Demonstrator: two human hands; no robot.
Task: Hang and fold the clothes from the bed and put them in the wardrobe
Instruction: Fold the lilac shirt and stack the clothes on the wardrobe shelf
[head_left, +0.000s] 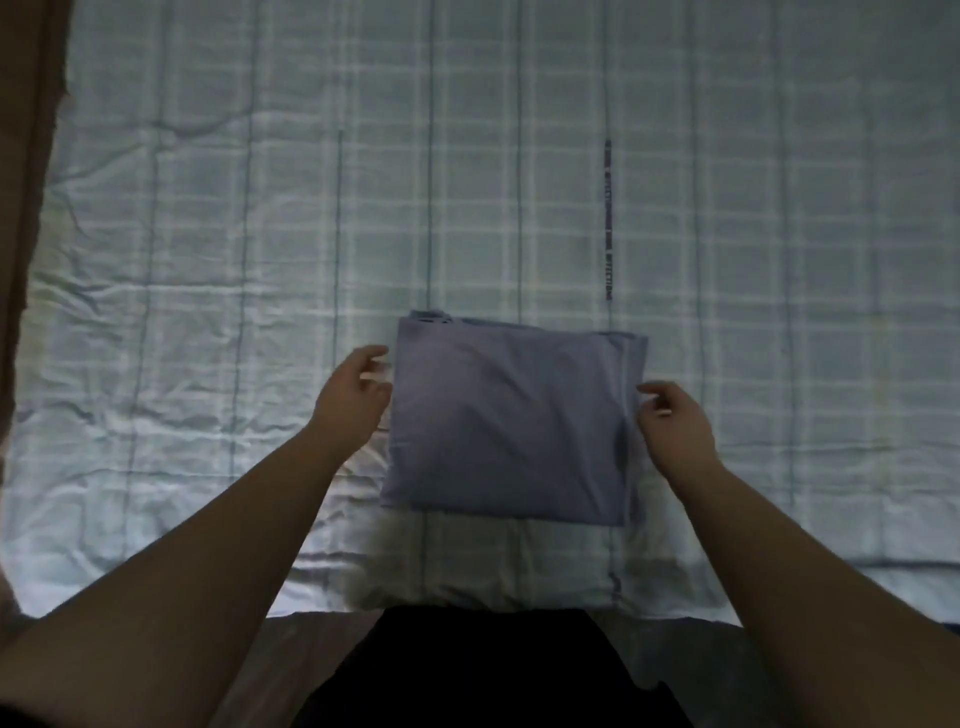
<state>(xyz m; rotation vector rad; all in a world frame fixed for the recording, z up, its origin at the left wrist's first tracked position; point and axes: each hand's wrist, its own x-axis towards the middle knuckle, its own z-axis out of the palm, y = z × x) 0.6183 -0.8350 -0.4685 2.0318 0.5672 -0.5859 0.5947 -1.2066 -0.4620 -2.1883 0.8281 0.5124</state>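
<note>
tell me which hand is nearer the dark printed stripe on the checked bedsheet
Right. The right hand sits at the folded blue-grey garment's right edge, just below the dark printed stripe; the left hand is at the garment's left edge, farther away.

Both bare forearms reach forward from the lower corners, converging toward the middle. The left hand (356, 395) is raised at the wrist, fingers loosely curled with the tips pointing right, holding nothing. The right hand (672, 421) mirrors it, fingers loosely bent with the tips pointing left, thumb uppermost. The hands are well apart, at about the same height.
</note>
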